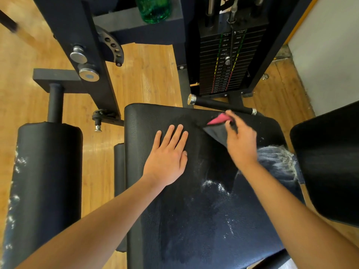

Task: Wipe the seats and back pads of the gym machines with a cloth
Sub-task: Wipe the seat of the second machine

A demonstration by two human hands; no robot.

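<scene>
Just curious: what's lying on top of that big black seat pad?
A flat left hand, a dark-and-pink cloth gripped by the right hand, white smears. Padding beneath them is hidden.

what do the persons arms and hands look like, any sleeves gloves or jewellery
Both forearms are bare as far as the frame shows: no sleeves in view. The left hand and the right hand wear no gloves, and no rings, watch or wristbands show. The right hand is slightly motion-blurred, so fine detail on its fingers cannot be told.

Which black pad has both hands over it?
The large centre seat pad: left hand lies flat on it, right hand holds the cloth there. The roller pad and the right-edge pad are untouched.
</scene>
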